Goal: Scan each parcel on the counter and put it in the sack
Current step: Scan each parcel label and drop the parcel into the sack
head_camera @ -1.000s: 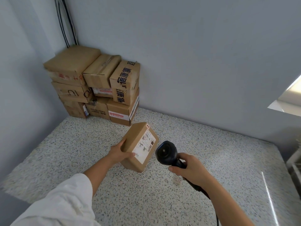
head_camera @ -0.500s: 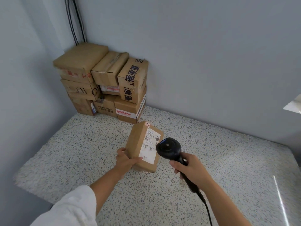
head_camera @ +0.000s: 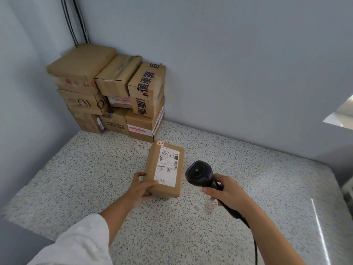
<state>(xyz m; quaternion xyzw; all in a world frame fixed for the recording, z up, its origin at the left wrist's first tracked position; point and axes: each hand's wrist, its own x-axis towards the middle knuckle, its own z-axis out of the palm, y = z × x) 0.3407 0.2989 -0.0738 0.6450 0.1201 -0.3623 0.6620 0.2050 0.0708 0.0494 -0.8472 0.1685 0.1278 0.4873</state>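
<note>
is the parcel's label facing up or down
Up: the white label shows on the top face of the parcel the left hand grips.

L hand [head_camera: 140, 186] grips parcel [head_camera: 165, 169] corner; R hand [head_camera: 228, 194] wrapped round scanner [head_camera: 199, 174].

Black cables [head_camera: 80, 20] run up the grey wall [head_camera: 229, 64], with perhaps a window [head_camera: 342, 115] far right.

Eight stacked parcels [head_camera: 147, 88], one separate parcel [head_camera: 164, 169], one scanner [head_camera: 199, 174]
</note>
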